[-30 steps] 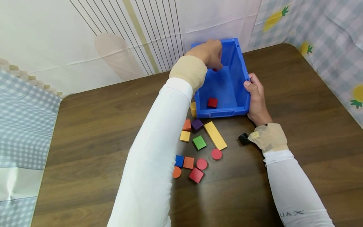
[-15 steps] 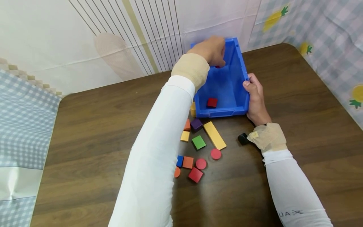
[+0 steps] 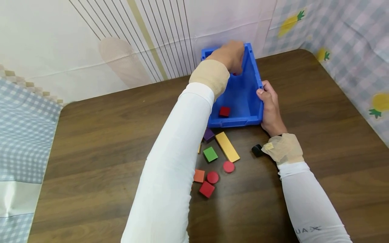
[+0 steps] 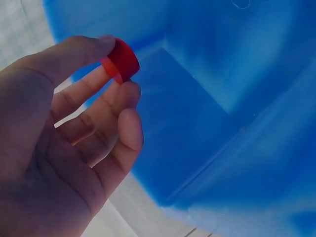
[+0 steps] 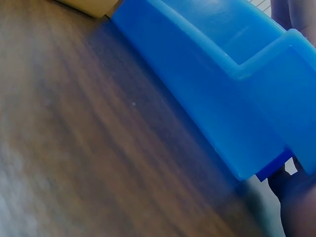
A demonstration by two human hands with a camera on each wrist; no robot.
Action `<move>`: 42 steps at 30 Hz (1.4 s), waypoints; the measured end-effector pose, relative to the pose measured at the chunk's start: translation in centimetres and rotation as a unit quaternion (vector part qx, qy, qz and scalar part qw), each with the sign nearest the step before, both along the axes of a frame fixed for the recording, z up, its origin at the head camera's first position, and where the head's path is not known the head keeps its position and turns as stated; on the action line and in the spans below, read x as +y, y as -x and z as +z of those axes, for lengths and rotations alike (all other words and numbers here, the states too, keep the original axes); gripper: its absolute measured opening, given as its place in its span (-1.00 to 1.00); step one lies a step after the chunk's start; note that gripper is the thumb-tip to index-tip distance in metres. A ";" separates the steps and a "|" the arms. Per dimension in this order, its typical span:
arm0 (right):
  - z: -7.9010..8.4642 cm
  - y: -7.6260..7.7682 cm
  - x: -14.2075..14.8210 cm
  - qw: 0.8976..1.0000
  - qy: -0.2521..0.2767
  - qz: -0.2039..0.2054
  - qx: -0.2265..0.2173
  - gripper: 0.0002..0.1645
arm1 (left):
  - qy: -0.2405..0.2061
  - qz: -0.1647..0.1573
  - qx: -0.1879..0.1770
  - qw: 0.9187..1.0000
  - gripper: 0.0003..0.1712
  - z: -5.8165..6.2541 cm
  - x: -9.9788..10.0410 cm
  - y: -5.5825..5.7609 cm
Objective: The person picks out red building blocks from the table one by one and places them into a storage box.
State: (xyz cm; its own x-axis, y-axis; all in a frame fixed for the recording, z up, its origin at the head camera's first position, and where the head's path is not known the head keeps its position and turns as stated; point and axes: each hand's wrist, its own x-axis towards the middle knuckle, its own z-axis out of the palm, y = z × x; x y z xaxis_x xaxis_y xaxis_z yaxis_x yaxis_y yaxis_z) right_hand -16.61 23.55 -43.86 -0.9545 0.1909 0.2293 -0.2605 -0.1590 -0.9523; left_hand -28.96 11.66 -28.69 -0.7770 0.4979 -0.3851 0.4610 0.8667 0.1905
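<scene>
My left hand (image 3: 228,55) is over the far end of a blue plastic bin (image 3: 235,123). Between its thumb and fingertips it pinches a red round block (image 4: 122,60), seen best in the left wrist view, with the bin floor behind it. A red square block (image 3: 225,111) lies inside the bin near the front wall. At the bin's right side, my right hand (image 3: 271,109) grips the wall, thumb over the rim and fingers outside. The right wrist view shows the bin's outer wall (image 5: 192,94) close to the wooden table, with part of that hand at the edge.
In front of the bin lie a long yellow block (image 3: 227,147), a green square block (image 3: 210,154), a purple block (image 3: 208,135), two red discs (image 3: 229,166), a red square block (image 3: 207,189) and an orange block (image 3: 199,176). The left sleeve (image 3: 179,145) hides others. A patterned curtain (image 3: 225,20) hangs behind.
My left hand, still pinching the red round block, has shifted a little to the right over the bin. The right hand keeps its grip on the wall. The head view has moved slightly.
</scene>
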 end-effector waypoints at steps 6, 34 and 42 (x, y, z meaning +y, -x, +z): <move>0.2 0.0 -0.6 1.000 0.006 0.005 0.006 -0.66 | 0.019 0.033 -0.004 0.999 -0.33 -0.8 -0.1 -0.4; 0.0 -0.1 -1.1 1.000 0.000 0.013 0.001 -0.60 | -0.013 0.027 0.030 0.999 -0.81 -4.8 -0.6 0.0; -0.1 0.2 -1.8 0.999 -0.001 0.032 0.003 -0.61 | 0.009 0.033 0.064 0.997 -0.74 -5.8 -1.4 0.2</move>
